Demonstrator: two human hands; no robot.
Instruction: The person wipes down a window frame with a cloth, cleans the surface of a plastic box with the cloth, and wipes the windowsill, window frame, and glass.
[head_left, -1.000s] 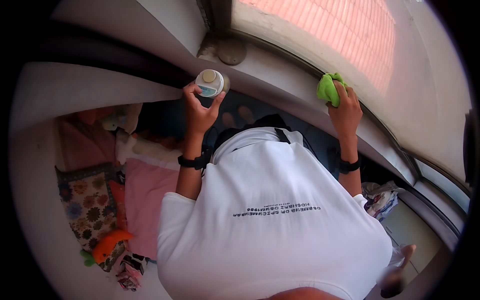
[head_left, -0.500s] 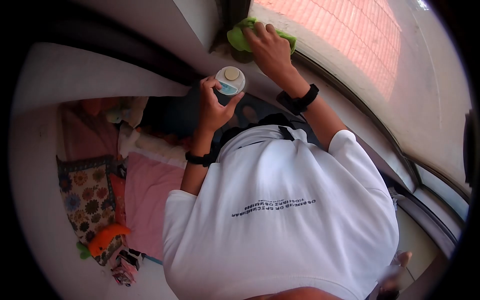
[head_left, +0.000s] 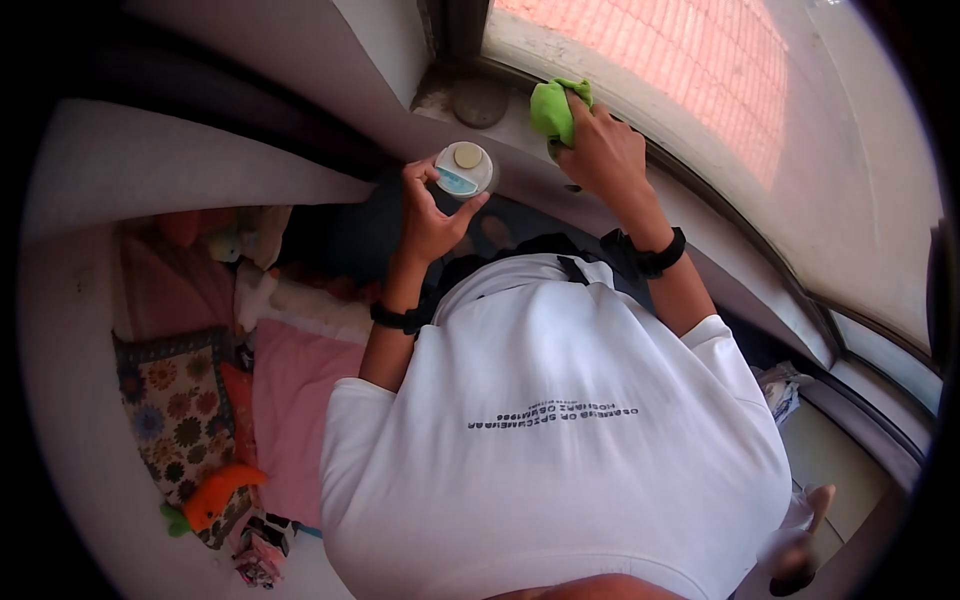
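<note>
A white round container (head_left: 480, 180) with a beige cap and a pale blue label is gripped in my left hand (head_left: 432, 222), thumb on one side and fingers on the other. My right hand (head_left: 603, 152) is closed on a bright green cloth (head_left: 556, 108) over the window sill (head_left: 520, 128), close to the lower window frame. Left of the cloth, a round dark disc (head_left: 480, 102) lies on the sill near the corner. The fingertips of my right hand are partly hidden by the cloth.
A large window (head_left: 830, 170) spans the right side. At the left are a pink cloth (head_left: 295, 410), a flowered mat (head_left: 175, 410) and an orange plush toy (head_left: 222, 495). Crumpled fabric (head_left: 778, 392) lies at the right, with part of another person (head_left: 790, 555) at the lower right.
My right hand swept the green cloth left along the sill to the corner, then came partway back right. My left hand moved slightly right with the container.
</note>
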